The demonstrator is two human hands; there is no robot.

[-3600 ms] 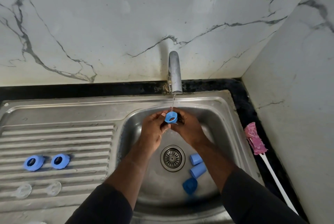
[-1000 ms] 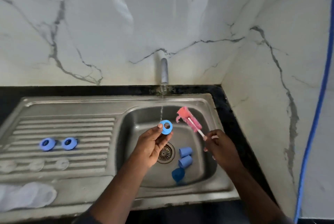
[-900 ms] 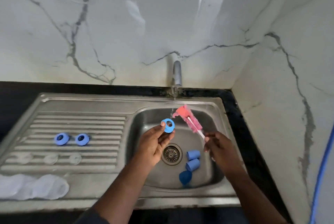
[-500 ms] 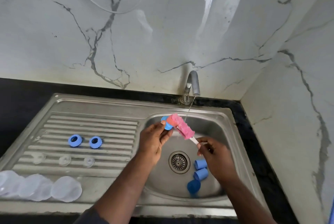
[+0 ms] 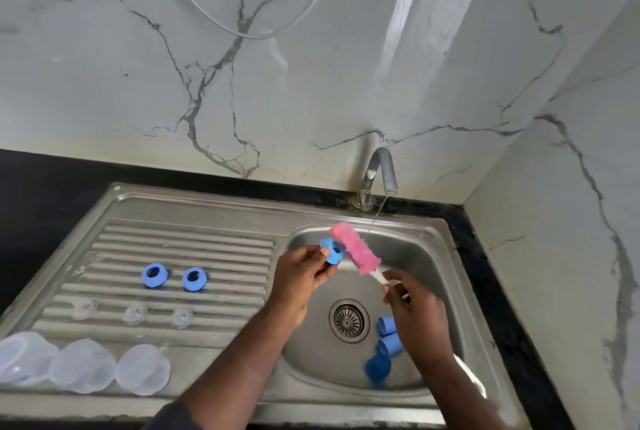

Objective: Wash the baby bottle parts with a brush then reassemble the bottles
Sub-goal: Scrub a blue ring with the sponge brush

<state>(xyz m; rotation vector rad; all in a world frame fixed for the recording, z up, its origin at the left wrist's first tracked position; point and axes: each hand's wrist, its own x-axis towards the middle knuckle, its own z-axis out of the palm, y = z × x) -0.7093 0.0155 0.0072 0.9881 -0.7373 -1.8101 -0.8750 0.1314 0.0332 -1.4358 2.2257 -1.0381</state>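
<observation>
My left hand (image 5: 302,277) pinches a blue screw ring (image 5: 331,250) above the sink basin (image 5: 429,256). My right hand (image 5: 417,318) grips the white handle of a pink sponge brush (image 5: 355,248), whose head lies against the ring's right side. A thin stream of water runs from the tap (image 5: 379,173) just right of the brush. Three blue caps (image 5: 382,346) lie in the basin by the drain. On the drainboard sit two more blue rings (image 5: 173,277), three clear teats (image 5: 133,313) and three clear bottle bodies (image 5: 83,365).
The steel drainboard (image 5: 180,242) fills the left half, and the drain (image 5: 348,320) sits mid-basin. Black counter (image 5: 485,256) borders the sink at the back and right. Marble walls close in behind and on the right, and a cable hangs on the back wall.
The right hand, empty while both hands rinsed the ring, now holds the brush and has brought its head against the ring. The view has shifted so the sink sits further right.
</observation>
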